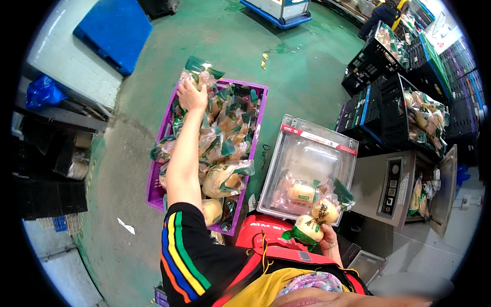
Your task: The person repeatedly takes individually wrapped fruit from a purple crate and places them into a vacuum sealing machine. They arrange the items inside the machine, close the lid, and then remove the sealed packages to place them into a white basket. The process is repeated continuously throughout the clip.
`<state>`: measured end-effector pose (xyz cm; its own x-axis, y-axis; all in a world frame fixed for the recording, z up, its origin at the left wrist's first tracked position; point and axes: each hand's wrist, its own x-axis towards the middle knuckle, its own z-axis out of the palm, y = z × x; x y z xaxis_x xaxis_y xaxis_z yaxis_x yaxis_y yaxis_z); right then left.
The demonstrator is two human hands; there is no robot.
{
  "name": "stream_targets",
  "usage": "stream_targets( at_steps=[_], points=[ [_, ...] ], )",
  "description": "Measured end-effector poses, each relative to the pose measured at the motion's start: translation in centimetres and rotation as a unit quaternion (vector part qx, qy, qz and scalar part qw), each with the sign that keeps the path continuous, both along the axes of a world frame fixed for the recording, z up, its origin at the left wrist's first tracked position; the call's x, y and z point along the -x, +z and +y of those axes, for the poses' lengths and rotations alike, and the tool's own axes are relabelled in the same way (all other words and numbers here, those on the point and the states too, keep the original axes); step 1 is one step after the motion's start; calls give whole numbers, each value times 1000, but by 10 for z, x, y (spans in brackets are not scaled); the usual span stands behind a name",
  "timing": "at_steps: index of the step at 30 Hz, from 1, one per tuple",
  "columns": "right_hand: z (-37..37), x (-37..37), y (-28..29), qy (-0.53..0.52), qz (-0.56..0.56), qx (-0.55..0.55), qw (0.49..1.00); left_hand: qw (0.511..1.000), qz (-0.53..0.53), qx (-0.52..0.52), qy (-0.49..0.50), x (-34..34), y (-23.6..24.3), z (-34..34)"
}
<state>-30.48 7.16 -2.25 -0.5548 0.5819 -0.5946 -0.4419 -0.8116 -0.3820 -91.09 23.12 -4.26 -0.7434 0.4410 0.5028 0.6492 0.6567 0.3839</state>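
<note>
Packs (308, 228), pale, rounded and bagged in clear and green film, are grasped by the right hand (330, 237) between four and five o'clock, while another bagged pack (205, 78) is touched between ten and eleven by the curled left hand (193, 95), whose firmness of hold cannot be told. Beneath the left forearm, at nine o'clock, a purple crate (260, 117) is filled with similar packs; at three a clear-topped box (313, 155) is seen, and towards two-thirty black crates (393, 110) are stacked.
</note>
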Motion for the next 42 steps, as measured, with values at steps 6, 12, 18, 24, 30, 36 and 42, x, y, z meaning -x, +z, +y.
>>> stream_targets(
  at_steps=[6, 12, 18, 24, 30, 36, 42],
  points=[
    [-28, -5, 8, -64, -39, 34, 997, 998, -34, 7, 56, 20, -13, 26],
    [-29, 16, -3, -85, -8, 57, 995, 968, -95, -234, -8, 72, -40, 8],
    [-36, 8, -9, -82, 12, 58, 995, 835, -272, -470, -93, 82, 36, -34],
    [-50, -20, -17, -78, 24, 28, 996, 791, -233, -504, -258, -27, 206, -73],
    [-72, -35, 9, -102, 43, -59, 992, 858, -125, -398, -299, -139, 265, -108],
    [-124, -131, 21, -154, 38, -146, 976, 772, -310, -291, -472, -330, 207, -122],
    [-245, -232, 19, -319, -72, -179, 928, 693, -537, -125, -465, -517, 120, -193]
  ],
)
